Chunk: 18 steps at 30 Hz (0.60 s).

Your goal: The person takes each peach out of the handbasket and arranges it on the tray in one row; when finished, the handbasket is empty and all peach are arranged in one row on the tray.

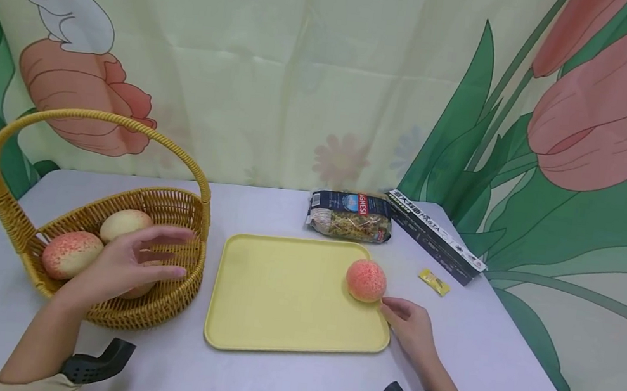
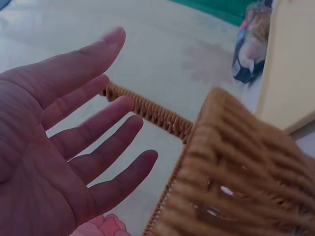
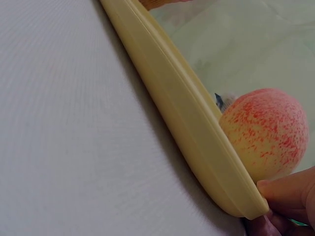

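Observation:
My left hand (image 1: pixel 131 262) hovers over the wicker basket (image 1: pixel 185 297), fingers spread and extended, nothing between them. Inside the basket lie peaches: a pink-speckled one (image 1: pixel 70 256), a pale one (image 1: pixel 125 225) and one partly covered by the hand (image 1: pixel 138 290). In the left wrist view the palm and fingers (image 2: pixel 106 145) show beside the basket's woven side (image 2: pixel 231 162). On the right, my right hand (image 1: pixel 411 330) pinches the edge of the yellow tray (image 1: pixel 291 295), thumb (image 3: pixel 283 191) on the rim and fingers below. A pink peach (image 1: pixel 366 281) sits on the tray near that thumb.
Behind the tray lies a bag of pasta (image 1: pixel 350 215), with a long black box (image 1: pixel 435 237) slanting beside it. A small yellow packet (image 1: pixel 434 282) is on the white tablecloth (image 1: pixel 247 386). The basket's tall handle (image 1: pixel 100 116) arches over its opening.

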### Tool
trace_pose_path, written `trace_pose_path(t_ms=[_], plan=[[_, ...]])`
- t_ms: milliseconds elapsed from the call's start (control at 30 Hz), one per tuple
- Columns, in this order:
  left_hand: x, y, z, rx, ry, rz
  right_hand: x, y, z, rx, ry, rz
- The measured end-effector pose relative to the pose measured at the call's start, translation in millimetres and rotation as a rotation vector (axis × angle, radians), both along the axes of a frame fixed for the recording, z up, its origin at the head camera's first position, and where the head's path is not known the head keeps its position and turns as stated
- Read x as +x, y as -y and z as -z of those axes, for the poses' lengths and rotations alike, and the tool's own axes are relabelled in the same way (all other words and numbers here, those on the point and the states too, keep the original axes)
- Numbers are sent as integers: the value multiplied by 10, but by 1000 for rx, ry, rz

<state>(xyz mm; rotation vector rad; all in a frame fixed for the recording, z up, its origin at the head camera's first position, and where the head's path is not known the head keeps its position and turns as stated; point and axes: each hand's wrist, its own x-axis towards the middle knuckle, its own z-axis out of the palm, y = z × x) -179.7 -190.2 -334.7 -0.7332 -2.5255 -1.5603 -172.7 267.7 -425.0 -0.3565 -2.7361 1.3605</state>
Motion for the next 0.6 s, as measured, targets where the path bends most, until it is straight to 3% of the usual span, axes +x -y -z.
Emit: trace_pose_path(t_ms=[133, 333, 600], plan=[[-11, 107, 21, -50, 9, -51, -1, 1, 1, -4, 8, 6], [-52, 272, 106, -114, 91, -108, 0, -1, -13, 1, 21, 7], [-7, 417, 60, -182, 150, -155, -13, -5, 1, 4, 17, -3]])
